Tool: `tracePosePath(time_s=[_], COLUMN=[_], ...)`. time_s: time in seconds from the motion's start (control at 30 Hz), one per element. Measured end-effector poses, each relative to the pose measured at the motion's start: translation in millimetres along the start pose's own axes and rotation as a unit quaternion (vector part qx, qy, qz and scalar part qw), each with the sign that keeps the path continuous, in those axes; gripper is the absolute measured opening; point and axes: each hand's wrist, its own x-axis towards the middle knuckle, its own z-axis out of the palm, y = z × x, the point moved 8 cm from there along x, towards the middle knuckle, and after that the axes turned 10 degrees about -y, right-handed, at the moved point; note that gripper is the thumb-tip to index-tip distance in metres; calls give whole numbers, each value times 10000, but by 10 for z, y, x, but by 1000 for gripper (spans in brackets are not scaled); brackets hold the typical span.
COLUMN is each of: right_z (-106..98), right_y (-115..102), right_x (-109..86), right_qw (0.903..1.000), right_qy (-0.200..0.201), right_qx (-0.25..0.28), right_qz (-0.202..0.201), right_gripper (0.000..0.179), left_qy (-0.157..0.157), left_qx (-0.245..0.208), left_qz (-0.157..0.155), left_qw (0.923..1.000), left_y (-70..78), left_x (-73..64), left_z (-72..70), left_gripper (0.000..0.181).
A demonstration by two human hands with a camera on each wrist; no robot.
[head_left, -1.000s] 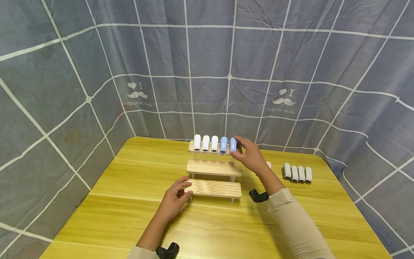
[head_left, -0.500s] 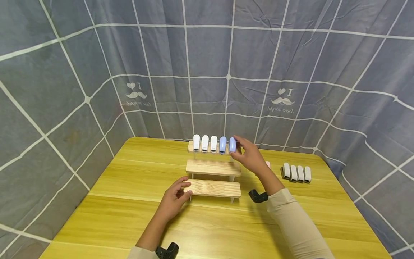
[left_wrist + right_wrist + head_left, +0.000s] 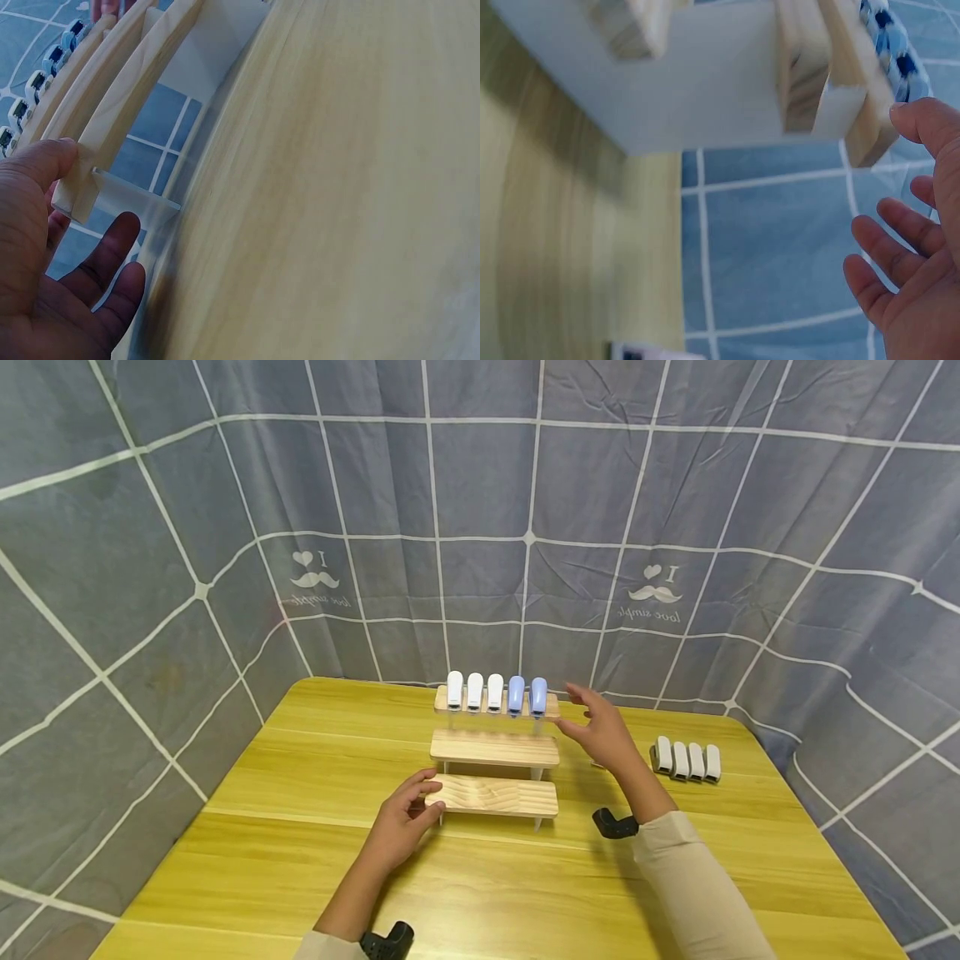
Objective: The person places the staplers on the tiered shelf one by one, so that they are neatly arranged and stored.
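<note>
A three-tier wooden riser [image 3: 495, 747] with pale supports stands on the table. On its top tier sit three white mini staplers [image 3: 475, 692] and two blue mini staplers [image 3: 537, 695] in a row. My left hand [image 3: 401, 822] grips the left end of the lowest tier, its thumb [image 3: 52, 159] on the board and other fingers beneath or beside it. Just right of the top tier is my right hand [image 3: 602, 731], fingers spread and holding nothing. In the right wrist view, its thumb [image 3: 922, 120] is close to the board's end; whether it touches cannot be told.
Several white-grey staplers [image 3: 686, 760] stand in a row on the right of the table [image 3: 300, 760]. A small pale thing [image 3: 652, 352], partly cut off, lies below the right hand. A grey grid-patterned curtain [image 3: 480, 485] encloses the back and sides.
My right hand has let go of the rightmost blue stapler and moved a little right. That stapler stays on the top tier. The left hand keeps its hold on the riser.
</note>
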Motion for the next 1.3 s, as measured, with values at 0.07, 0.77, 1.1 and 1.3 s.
tracePosePath(time_s=[0.07, 0.77, 1.1, 1.3], right_z=[-21, -219, -231, -187], right_y=[84, 871, 1110, 1186], right_x=[-43, -496, -577, -594], right_qw=[10000, 9973, 9946, 9926], right_qy=[17, -141, -329, -463], right_qx=[4, -47, -29, 64], right_qz=[87, 725, 986, 1121], right_gripper=[65, 66, 67, 69], left_qy=[-2, 13, 1, -17], left_qx=[3, -35, -48, -54], left_qz=[-20, -54, -54, -43], left_qw=[10000, 10000, 10000, 10000], left_y=[0, -14, -8, -12], left_x=[3, 8, 7, 11], left_z=[2, 2, -1, 3], left_gripper=[27, 28, 28, 28])
